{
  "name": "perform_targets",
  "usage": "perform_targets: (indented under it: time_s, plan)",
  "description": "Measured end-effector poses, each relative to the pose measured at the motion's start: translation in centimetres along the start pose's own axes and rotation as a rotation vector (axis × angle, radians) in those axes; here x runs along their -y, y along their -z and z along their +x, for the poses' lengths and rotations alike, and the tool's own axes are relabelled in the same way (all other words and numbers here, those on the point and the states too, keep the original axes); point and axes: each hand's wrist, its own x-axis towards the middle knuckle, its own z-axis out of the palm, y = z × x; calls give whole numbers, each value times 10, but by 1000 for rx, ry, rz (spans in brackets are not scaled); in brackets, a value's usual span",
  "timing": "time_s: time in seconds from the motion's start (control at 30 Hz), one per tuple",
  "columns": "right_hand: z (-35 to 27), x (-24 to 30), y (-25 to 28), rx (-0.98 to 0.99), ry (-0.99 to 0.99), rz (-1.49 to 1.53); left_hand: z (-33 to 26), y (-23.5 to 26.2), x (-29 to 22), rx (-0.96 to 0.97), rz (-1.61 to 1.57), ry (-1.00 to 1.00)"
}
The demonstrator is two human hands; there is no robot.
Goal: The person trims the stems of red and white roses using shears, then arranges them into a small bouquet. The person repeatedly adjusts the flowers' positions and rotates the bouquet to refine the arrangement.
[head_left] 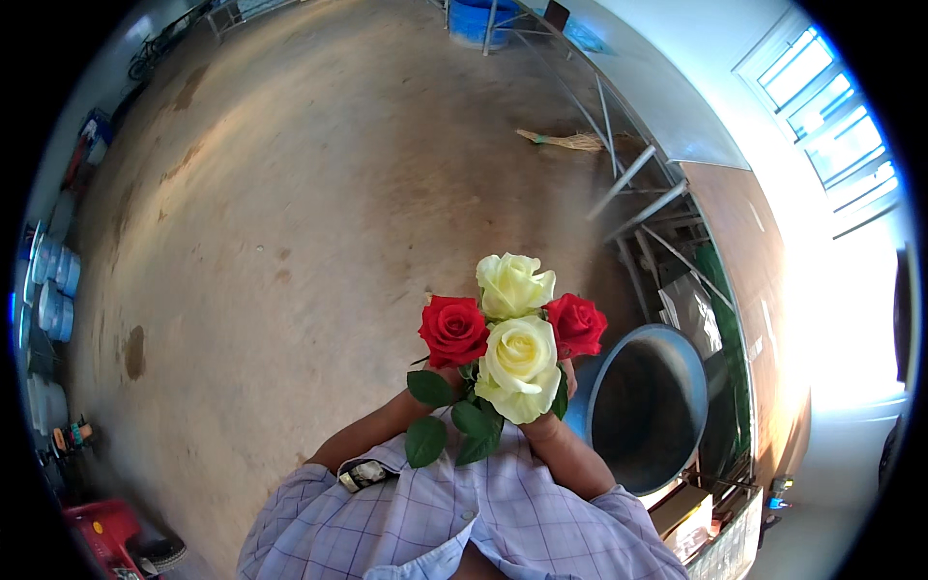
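Four-part bunch aside, I see several roses held up in front of my chest: a red rose (454, 332) on the left, another red rose (576, 326) on the right, a pale cream rose (514, 286) at the far side and a larger cream rose (519, 369) nearest me. Dark green leaves (427, 441) hang below the blooms. Behind the left red rose, my left hand (447, 375) closes on the bunch. My right hand (570, 379) grips it from the right, a bit of finger showing. Blooms and leaves hide the stems and most fingers.
A large blue-grey tub (701, 387) stands close on my right. Past it runs a long table (739, 232) on metal legs, with a straw broom (570, 141) beneath. A blue barrel (474, 21) is far ahead. Basins (58, 280) and a red object (106, 536) line the left.
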Motion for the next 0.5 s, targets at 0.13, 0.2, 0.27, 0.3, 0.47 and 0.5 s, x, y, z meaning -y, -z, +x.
perform_targets:
  time_s: [0.13,0.2,0.27,0.3,0.47,0.5]
  plan:
    - [10,-7,-17,95,-110,38,3,14,-12,-48,-11,-46]
    - [18,-16,-28,100,-122,105,7,22,-18,-74,-23,-71]
    - [28,-28,-39,96,-81,166,14,30,-27,-103,-26,-92]
    - [34,-36,-45,106,-59,172,18,36,-31,-116,-32,-106]
    - [75,-85,-78,221,45,122,52,59,-66,-198,-38,-175]
    - [85,-96,-87,233,45,163,60,64,-76,-211,-37,-187]
